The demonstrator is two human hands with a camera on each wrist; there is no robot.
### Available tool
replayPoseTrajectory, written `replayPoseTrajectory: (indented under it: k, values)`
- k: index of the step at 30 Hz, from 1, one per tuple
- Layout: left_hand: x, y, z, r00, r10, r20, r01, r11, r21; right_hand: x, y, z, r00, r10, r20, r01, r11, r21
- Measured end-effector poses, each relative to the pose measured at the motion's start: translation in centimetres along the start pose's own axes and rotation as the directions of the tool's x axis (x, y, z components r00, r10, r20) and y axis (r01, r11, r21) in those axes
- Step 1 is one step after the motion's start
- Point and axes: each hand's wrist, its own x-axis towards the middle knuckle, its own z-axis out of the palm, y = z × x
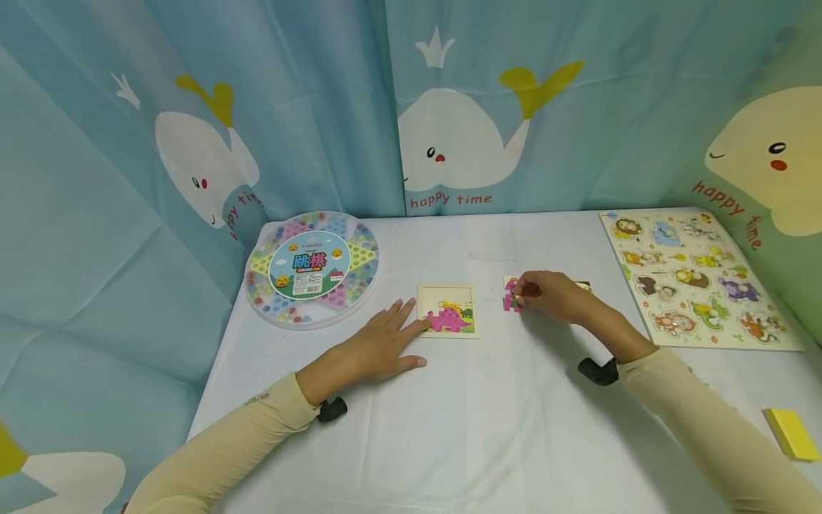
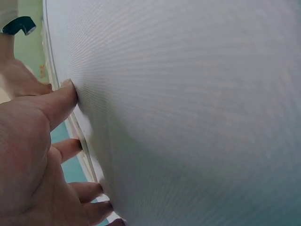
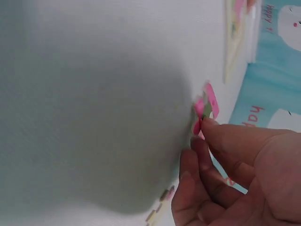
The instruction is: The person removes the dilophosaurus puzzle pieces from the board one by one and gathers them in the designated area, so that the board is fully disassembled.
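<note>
A small puzzle board (image 1: 477,314) with a pale frame lies mid-table, partly filled with pieces showing a pink dinosaur. My left hand (image 1: 384,343) rests flat beside it, fingers spread, the index fingertip on its left edge. In the left wrist view the thumb (image 2: 63,101) reaches over the white cloth. To the right of the board, my right hand (image 1: 555,296) pinches a pink-and-green puzzle piece (image 3: 207,111) between thumb and fingers. Pink-and-white puzzle pieces (image 1: 509,288) show at those fingertips. More pieces (image 1: 584,285) lie partly hidden behind this hand.
A round Chinese checkers set (image 1: 310,268) sits at the back left. On the right lies a large animal peg puzzle board (image 1: 696,278). A yellow block (image 1: 791,434) is near the right edge. Curtains with whales (image 1: 456,143) hang close behind the table.
</note>
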Motion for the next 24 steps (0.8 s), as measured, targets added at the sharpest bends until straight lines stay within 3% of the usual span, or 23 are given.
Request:
replayPoseTrajectory:
  k: [6, 12, 24]
  values:
    - [0.0, 0.0, 0.0, 1.000, -0.001, -0.006, 0.001, 1.000, -0.004, 0.4, -0.3, 0.8, 0.997, -0.007, -0.070, 0.001, 0.997, -0.081]
    - [0.0, 0.1, -0.1, 1.000, -0.005, -0.005, 0.005, 1.000, -0.014, 0.6, -0.9, 1.1, 0.996, 0.016, -0.085, -0.026, 0.993, -0.119]
    - [-0.1, 0.0, 0.0, 1.000, -0.004, -0.005, 0.003, 1.000, -0.013, 1.8, -4.5, 0.8, 0.990, -0.082, -0.118, 0.077, 0.996, -0.048]
